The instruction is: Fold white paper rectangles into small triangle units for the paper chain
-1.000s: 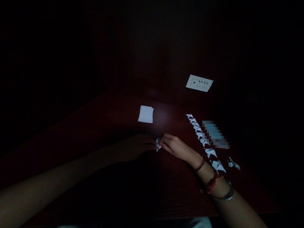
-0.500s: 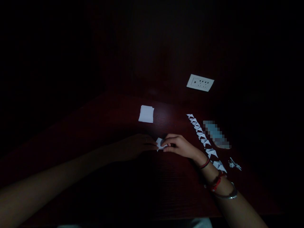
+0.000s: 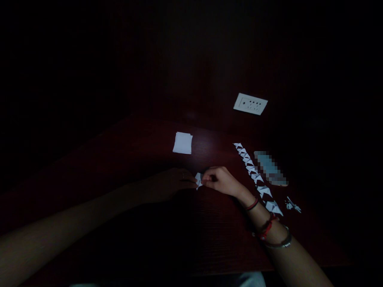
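A small folded piece of white paper (image 3: 198, 179) lies on the dark red table between my hands. My left hand (image 3: 175, 179), deep in shadow, holds its left edge with the fingertips. On the right side, my right hand (image 3: 220, 180) is closed, with thumb and forefinger pinching the paper's edge. The right fingertips cover part of the paper, so its exact folds cannot be made out. Beyond my hands sits a stack of white paper squares (image 3: 182, 143).
Several folded white paper pieces (image 3: 254, 175) form a slanting row to the right. Beside them lies a phone-like object (image 3: 271, 168), its top pixelated. A small white cluster (image 3: 293, 205) rests nearer me. A socket plate (image 3: 250, 104) is on the wall behind.
My right hand has moved slightly left, its fingers closing more tightly at the paper's right edge. Less of the paper shows now. The whole view has shifted a little.
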`<state>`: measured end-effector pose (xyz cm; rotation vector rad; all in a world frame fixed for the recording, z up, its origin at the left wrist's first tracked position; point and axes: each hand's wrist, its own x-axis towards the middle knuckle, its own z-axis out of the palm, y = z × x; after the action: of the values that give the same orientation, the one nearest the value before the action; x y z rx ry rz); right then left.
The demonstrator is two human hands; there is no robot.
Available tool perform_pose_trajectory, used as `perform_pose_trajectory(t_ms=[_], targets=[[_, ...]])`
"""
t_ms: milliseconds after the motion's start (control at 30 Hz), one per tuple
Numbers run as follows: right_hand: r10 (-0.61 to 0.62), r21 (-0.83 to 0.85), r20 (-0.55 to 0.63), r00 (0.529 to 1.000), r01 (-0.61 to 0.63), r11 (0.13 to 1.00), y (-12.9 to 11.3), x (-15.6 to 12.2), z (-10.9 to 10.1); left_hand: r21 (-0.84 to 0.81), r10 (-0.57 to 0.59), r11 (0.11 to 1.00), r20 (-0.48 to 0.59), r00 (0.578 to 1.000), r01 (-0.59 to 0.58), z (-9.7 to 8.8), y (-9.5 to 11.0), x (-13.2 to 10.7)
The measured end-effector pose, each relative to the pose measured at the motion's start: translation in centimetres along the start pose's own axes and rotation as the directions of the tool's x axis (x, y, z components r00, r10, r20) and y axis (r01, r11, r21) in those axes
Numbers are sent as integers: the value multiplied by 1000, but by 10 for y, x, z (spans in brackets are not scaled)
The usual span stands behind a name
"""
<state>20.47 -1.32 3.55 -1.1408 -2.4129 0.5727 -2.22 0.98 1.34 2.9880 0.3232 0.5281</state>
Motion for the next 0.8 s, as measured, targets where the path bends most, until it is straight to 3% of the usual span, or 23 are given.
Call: perform_pose_trajectory(t_ms=[200, 500, 800], targets=[[70, 19, 2, 998, -70, 997, 2, 3, 1, -16, -17, 1000, -15, 1000, 16, 3, -1, -1], [48, 24, 2, 999, -48, 999, 4, 3, 0, 22, -29, 999, 24, 999, 28, -1, 2, -2], [-25, 122, 69, 997, 17, 992, 15, -3, -9, 56, -5, 998, -22, 1000, 7, 6, -3, -4]])
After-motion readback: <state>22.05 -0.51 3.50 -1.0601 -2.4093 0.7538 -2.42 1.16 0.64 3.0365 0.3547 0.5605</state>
